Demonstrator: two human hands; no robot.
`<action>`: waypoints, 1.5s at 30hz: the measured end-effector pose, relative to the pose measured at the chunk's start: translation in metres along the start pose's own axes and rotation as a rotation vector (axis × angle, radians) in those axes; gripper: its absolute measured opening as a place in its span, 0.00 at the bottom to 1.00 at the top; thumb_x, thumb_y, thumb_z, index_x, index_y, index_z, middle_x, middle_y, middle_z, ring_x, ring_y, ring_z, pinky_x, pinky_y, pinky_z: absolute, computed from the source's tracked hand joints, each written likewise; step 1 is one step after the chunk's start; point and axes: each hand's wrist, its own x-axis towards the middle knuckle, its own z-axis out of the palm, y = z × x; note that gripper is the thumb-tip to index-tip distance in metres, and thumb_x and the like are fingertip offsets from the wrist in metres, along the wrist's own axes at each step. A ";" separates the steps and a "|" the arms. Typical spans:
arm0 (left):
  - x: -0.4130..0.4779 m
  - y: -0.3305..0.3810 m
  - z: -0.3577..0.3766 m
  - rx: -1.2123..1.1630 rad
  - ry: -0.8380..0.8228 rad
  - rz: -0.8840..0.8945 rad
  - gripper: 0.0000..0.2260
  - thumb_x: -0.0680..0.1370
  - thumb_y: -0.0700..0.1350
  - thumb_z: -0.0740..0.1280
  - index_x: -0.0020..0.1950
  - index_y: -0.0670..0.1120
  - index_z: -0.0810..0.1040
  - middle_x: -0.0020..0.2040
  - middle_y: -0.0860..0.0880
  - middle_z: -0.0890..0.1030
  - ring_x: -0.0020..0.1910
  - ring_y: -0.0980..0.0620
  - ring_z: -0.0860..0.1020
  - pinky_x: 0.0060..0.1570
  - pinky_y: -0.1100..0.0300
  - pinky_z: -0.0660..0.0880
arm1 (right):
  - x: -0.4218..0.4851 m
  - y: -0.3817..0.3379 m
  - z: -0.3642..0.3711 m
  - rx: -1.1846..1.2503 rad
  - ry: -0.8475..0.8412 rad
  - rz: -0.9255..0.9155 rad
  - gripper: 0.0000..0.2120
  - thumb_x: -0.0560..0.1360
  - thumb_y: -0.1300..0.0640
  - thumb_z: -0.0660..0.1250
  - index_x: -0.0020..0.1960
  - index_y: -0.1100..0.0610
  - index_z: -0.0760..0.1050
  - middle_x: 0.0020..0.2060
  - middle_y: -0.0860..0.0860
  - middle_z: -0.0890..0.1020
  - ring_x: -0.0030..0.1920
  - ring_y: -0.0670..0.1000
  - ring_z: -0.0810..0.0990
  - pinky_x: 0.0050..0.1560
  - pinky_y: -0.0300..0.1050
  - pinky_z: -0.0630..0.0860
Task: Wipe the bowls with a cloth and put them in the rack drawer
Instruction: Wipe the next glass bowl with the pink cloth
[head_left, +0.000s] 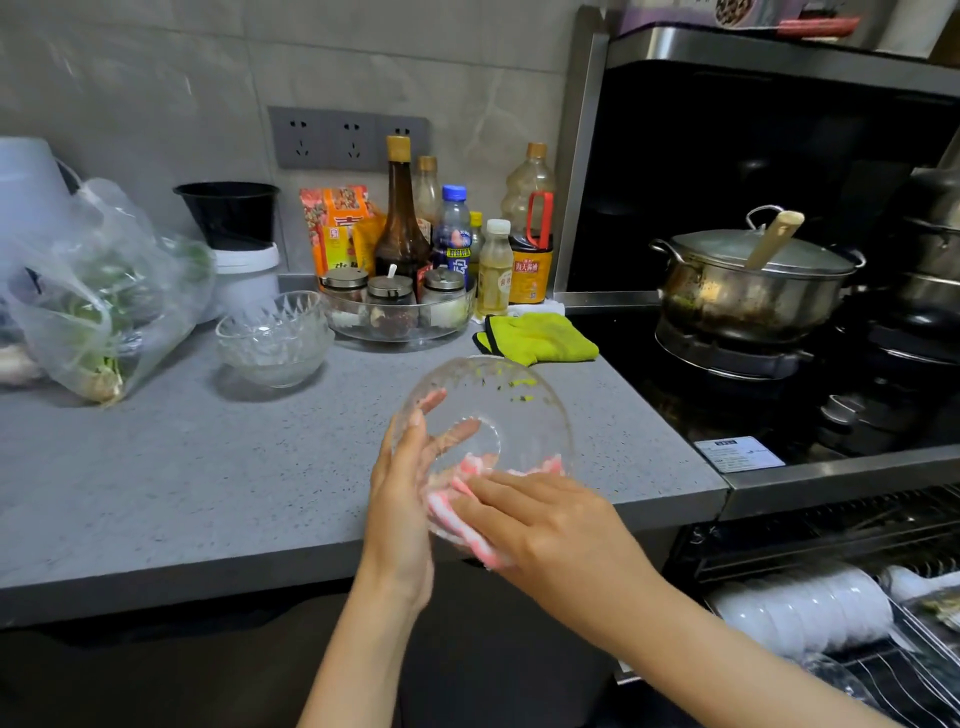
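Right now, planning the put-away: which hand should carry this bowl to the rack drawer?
Probably the left hand: it holds the glass bowl, while the right hand presses the cloth, though the rack drawer lies rightward.
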 end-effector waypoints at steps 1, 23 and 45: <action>0.003 0.003 -0.005 0.052 -0.018 0.005 0.20 0.73 0.58 0.59 0.63 0.56 0.76 0.56 0.49 0.83 0.50 0.46 0.84 0.43 0.52 0.80 | 0.000 0.005 -0.002 -0.007 -0.007 -0.027 0.18 0.83 0.53 0.55 0.50 0.54 0.84 0.50 0.49 0.85 0.53 0.47 0.83 0.48 0.41 0.78; -0.002 0.003 0.007 -0.007 0.010 -0.002 0.18 0.74 0.60 0.62 0.63 0.57 0.75 0.54 0.46 0.84 0.50 0.44 0.84 0.48 0.41 0.79 | 0.002 0.004 0.006 0.026 -0.088 -0.026 0.20 0.70 0.58 0.75 0.62 0.57 0.79 0.60 0.52 0.81 0.59 0.48 0.80 0.57 0.41 0.73; -0.011 -0.010 0.020 -0.042 0.023 0.033 0.22 0.68 0.56 0.69 0.61 0.55 0.76 0.55 0.46 0.83 0.55 0.47 0.82 0.47 0.49 0.81 | 0.006 -0.007 -0.001 -0.009 -0.052 0.051 0.14 0.72 0.57 0.73 0.57 0.58 0.81 0.56 0.52 0.83 0.54 0.47 0.82 0.47 0.37 0.75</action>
